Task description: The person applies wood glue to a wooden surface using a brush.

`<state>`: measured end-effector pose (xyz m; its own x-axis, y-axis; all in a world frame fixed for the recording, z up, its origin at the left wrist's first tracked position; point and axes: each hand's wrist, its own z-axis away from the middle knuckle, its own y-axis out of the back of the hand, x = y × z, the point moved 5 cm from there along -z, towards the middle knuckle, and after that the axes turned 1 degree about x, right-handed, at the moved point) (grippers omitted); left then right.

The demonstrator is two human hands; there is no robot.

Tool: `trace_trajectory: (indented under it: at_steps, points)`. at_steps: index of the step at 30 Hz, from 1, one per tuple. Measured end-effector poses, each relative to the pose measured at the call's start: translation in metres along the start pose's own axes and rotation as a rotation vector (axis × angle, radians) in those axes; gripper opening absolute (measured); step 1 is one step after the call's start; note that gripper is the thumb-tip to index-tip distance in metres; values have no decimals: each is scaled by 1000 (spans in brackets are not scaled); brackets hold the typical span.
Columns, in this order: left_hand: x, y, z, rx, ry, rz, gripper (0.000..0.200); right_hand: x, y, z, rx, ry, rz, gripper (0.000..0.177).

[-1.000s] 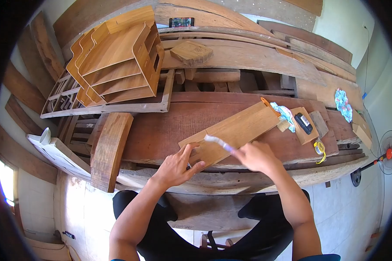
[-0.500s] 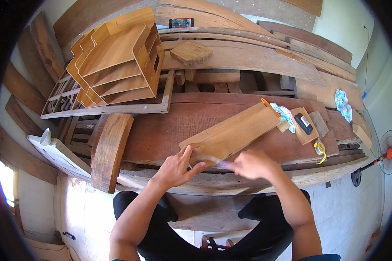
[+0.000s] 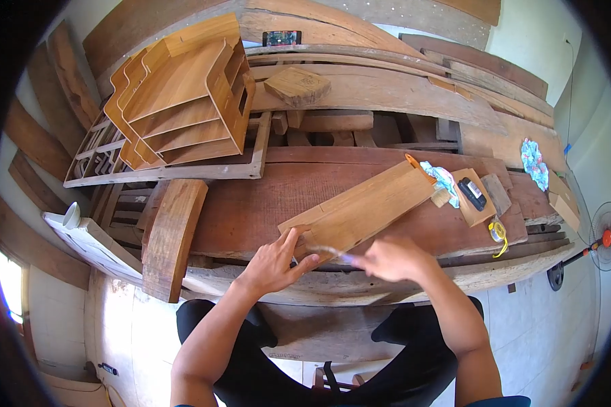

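Observation:
A long, light-brown wooden board (image 3: 363, 207) lies slantwise on the dark reddish plank. My left hand (image 3: 278, 261) is at its near left end, index finger on top and thumb stretched along the near edge, holding that corner. In my closed right hand (image 3: 397, 259) is a slim tool (image 3: 338, 254), pale at the tip and purplish by the fingers. Its tip reaches the board's near edge close to my left thumb; blur hides its exact kind. On the board's far right end lie an orange-handled tool (image 3: 421, 168) and a crumpled patterned cloth (image 3: 442, 182).
Right of the board are a black device (image 3: 472, 194) on a small box and a yellow tape measure (image 3: 497, 232). A tiered wooden tray organizer (image 3: 183, 102) stands at the back left. A thick wood block (image 3: 173, 237) juts toward me at left; a fan (image 3: 601, 237) is far right.
Both hands keep nearly the same places. The slim tool and right hand have shifted very slightly by the board's edge.

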<state>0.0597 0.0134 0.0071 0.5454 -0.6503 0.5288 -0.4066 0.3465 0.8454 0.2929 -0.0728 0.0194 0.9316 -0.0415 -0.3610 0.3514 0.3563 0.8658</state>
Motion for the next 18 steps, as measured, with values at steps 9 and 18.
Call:
trace_trajectory:
  at_steps: [9,18]
  points:
    - [2,0,0,-22,3,3,65,-1,16,-1,-13,-142,8,70]
    - [2,-2,2,-18,-3,-4,63,-3,14,1,-96,-135,60,71]
